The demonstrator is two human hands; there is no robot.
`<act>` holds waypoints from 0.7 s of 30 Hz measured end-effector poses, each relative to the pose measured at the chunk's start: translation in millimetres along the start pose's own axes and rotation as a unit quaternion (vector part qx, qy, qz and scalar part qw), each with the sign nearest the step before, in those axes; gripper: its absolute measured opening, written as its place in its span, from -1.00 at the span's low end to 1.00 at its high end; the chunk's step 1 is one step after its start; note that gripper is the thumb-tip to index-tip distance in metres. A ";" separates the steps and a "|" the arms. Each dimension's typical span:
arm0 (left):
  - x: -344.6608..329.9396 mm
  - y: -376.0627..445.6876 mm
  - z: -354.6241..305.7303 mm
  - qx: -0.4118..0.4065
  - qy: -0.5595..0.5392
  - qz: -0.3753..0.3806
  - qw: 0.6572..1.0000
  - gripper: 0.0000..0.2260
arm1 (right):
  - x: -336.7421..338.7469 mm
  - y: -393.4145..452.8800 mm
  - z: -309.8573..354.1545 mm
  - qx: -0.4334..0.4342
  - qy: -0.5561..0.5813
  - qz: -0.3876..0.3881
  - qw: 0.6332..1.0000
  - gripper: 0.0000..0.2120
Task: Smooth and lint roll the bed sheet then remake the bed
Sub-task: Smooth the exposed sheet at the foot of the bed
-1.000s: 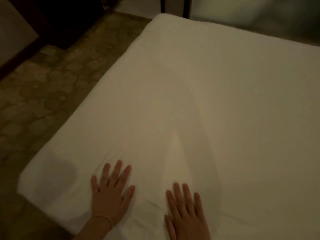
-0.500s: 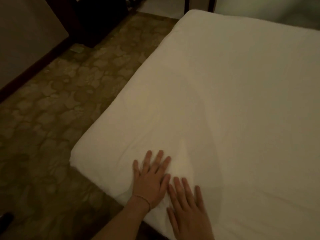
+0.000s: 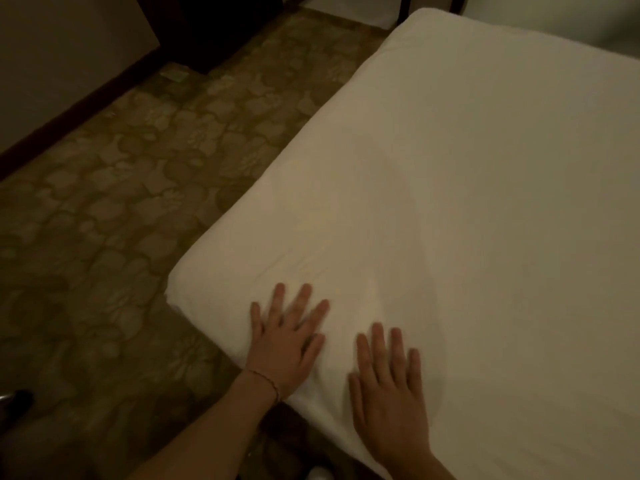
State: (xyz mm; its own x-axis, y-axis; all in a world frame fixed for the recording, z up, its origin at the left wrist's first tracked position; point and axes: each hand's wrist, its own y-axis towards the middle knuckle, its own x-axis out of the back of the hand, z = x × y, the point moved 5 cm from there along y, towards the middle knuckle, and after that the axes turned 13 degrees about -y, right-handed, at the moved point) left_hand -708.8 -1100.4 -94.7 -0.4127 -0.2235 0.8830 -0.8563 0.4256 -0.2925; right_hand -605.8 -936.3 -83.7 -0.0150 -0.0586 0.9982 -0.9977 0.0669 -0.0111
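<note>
Near the lower left corner of the bed, head view, item by item.

White cotton-look bed sheet: lay stretched over the mattress, filling the right and centre of the view. Surface mostly flat; a few shallow creases ran out from the near corner, and a soft shadowed fold line rose from between my hands toward the middle of the bed.

My left hand: lay palm down on the sheet just inside the near corner, fingers straight and spread. It gripped nothing; it only pressed flat on the cloth. The heel of the palm sat at the mattress edge, and the forearm reached in from over the floor.

Thin pale cord bracelet: sat round my left wrist.

My right hand: lay palm down on the sheet, to the right of the left hand and a little nearer to me, the two apart with a strip of sheet between. Fingers straight and slightly fanned, holding nothing, resting flat on the fabric.

Olive-brown patterned carpet: covered the floor to the left of the bed, with rounded leaf-like shapes in its weave.

Dark wooden skirting board: ran diagonally along the foot of a pale wall at upper left.

Dark furniture: stood at the top of the view; too dim to tell its kind.

Small dark object: sat at the left edge on the carpet; I could not tell what it was.
</note>
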 end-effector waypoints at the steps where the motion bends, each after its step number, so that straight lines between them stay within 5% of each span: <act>1: -1.1 -3.1 5.0 0.003 0.007 0.004 1.000 -0.48 | -1.0 -7.9 9.8 0.014 -0.005 -0.009 1.000 -0.43; 6: 24.4 -7.7 56.5 0.184 -0.057 -0.051 0.980 -0.44 | -1.4 -32.5 39.8 0.129 0.014 -0.050 0.990 -0.48; 9: 44.8 -1.1 74.0 0.252 -0.095 -0.083 0.960 -0.42 | 8.4 -10.1 30.4 0.053 0.080 -0.040 0.995 -0.45; 12: 53.9 17.5 44.5 0.135 -0.079 -0.076 0.985 -0.47 | 9.6 20.3 22.8 -0.021 0.070 0.015 0.997 -0.40; 15: 36.6 29.9 4.3 0.002 -0.029 0.016 0.999 -0.49 | 5.1 29.6 18.8 -0.037 0.040 0.039 0.998 -0.45; 17: 26.7 33.2 3.7 -0.016 0.014 0.044 0.999 -0.49 | 3.6 23.1 9.9 -0.046 0.024 0.042 0.998 -0.43; 21: 38.4 49.1 45.1 0.057 0.024 -0.018 0.998 -0.44 | 0.2 1.5 -20.7 -0.078 0.010 0.032 0.996 -0.39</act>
State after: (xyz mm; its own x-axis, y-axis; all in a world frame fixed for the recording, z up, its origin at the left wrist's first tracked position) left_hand -780.7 -1127.7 -91.7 -0.3673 -0.1930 0.9098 -0.9017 0.3139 -0.2974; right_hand -606.0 -915.6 -82.2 -0.0750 -0.0297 0.9967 -0.9722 0.2247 -0.0664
